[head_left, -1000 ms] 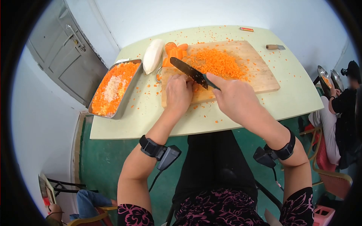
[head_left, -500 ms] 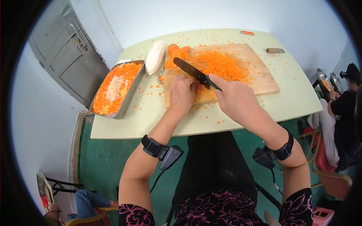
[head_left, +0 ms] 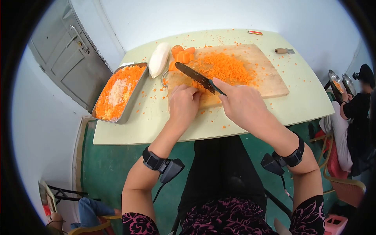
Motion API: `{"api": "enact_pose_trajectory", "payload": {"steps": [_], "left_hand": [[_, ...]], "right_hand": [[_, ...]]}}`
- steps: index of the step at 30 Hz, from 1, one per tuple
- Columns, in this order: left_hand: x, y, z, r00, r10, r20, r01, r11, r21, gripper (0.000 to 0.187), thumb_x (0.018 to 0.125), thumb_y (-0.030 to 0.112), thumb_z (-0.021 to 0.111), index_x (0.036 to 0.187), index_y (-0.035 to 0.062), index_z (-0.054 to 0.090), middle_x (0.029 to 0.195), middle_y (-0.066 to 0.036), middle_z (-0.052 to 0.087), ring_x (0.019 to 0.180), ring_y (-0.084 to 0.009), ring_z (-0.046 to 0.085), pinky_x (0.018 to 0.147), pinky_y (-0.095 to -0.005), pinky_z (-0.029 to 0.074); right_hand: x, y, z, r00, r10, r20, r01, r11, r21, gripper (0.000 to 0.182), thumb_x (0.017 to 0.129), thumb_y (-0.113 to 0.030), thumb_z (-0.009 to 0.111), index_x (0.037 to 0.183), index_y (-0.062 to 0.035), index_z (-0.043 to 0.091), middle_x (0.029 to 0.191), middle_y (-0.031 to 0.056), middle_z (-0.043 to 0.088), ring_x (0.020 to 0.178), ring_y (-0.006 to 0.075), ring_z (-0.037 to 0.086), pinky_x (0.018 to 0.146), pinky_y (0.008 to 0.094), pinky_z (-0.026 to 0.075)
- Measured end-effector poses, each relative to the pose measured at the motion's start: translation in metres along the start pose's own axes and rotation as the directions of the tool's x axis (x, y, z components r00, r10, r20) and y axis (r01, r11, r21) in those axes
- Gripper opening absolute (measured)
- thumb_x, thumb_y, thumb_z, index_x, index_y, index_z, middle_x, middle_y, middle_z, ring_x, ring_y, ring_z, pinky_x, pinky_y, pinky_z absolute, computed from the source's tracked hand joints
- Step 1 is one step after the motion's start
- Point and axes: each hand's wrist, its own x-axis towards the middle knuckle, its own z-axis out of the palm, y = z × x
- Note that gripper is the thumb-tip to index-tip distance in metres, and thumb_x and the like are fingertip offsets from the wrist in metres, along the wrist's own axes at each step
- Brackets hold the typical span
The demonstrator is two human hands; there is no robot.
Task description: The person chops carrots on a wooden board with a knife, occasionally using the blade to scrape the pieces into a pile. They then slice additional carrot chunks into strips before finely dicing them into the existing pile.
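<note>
My right hand (head_left: 243, 102) grips the handle of a dark-bladed knife (head_left: 194, 76), whose blade slants up to the left over the wooden cutting board (head_left: 273, 84). Beside the blade's lower end, my left hand (head_left: 184, 102) rests at the board's near left edge with its fingers curled. Whatever lies under those fingers is hidden. Finely chopped carrot (head_left: 229, 67) is heaped in the board's middle. Larger carrot pieces (head_left: 183, 55) sit at its upper left corner.
A metal tray (head_left: 136, 91) of chopped orange and pale food stands at the left. Near it lies a peeled white radish (head_left: 159, 59). A wooden-handled scraper (head_left: 284, 51) and a red object (head_left: 255, 33) lie farther back. Another person (head_left: 354, 105) sits at the right with metal bowls.
My left hand has shifted slightly left and down, away from the knife. The blade has moved a little to the left, still in my right hand.
</note>
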Motion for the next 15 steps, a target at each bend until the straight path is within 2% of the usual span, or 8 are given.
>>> {"api": "enact_pose_trajectory", "payload": {"steps": [2,5,8,11,15], "left_hand": [[0.004,-0.005,0.006,0.999,0.015,-0.030,-0.015,1.000,0.004,0.010,0.075,0.006,0.067,0.081,-0.0013,0.069,0.079,-0.016,0.064,0.080,-0.0332,0.059,0.070,-0.0410,0.047],[0.011,-0.017,0.012,0.997,0.064,-0.033,-0.063,0.998,0.017,0.008,0.074,0.003,0.067,0.081,-0.0011,0.069,0.077,-0.016,0.064,0.076,-0.0336,0.060,0.068,-0.0413,0.048],[0.018,-0.023,0.014,0.994,0.108,-0.035,-0.109,0.993,-0.040,0.008,0.073,0.001,0.066,0.081,-0.0024,0.067,0.076,-0.017,0.065,0.072,-0.0328,0.063,0.065,-0.0388,0.050],[0.023,-0.024,0.015,0.999,0.040,0.015,-0.039,0.996,-0.081,0.007,0.075,0.001,0.066,0.081,-0.0027,0.065,0.076,-0.016,0.066,0.071,-0.0291,0.065,0.064,-0.0353,0.051],[0.022,-0.021,0.012,0.996,-0.090,0.000,0.089,0.982,-0.169,0.008,0.077,0.004,0.067,0.081,-0.0023,0.064,0.077,-0.014,0.066,0.069,-0.0251,0.066,0.063,-0.0325,0.051]], "right_hand": [[0.004,0.001,-0.004,0.999,-0.038,0.007,0.038,0.999,-0.025,0.038,0.081,-0.006,0.053,0.118,0.0025,0.057,0.063,0.0191,0.061,0.061,0.0328,0.062,0.057,0.0423,0.049],[0.003,-0.003,-0.011,0.998,-0.012,-0.062,0.014,0.999,0.032,0.037,0.081,-0.007,0.052,0.117,0.0023,0.058,0.062,0.0183,0.060,0.060,0.0328,0.062,0.057,0.0423,0.049],[-0.001,0.005,0.001,0.997,-0.053,-0.065,0.051,0.998,-0.033,0.036,0.082,-0.007,0.053,0.117,0.0014,0.058,0.062,0.0178,0.061,0.060,0.0329,0.062,0.058,0.0426,0.049],[0.001,0.004,-0.002,0.997,-0.024,-0.069,0.024,1.000,-0.003,0.036,0.082,-0.008,0.053,0.117,0.0003,0.058,0.063,0.0177,0.061,0.061,0.0329,0.062,0.058,0.0428,0.049],[0.002,0.001,-0.006,0.998,-0.008,-0.064,0.008,1.000,0.000,0.036,0.083,-0.009,0.053,0.118,0.0000,0.058,0.064,0.0182,0.062,0.062,0.0330,0.063,0.058,0.0429,0.049]]}}
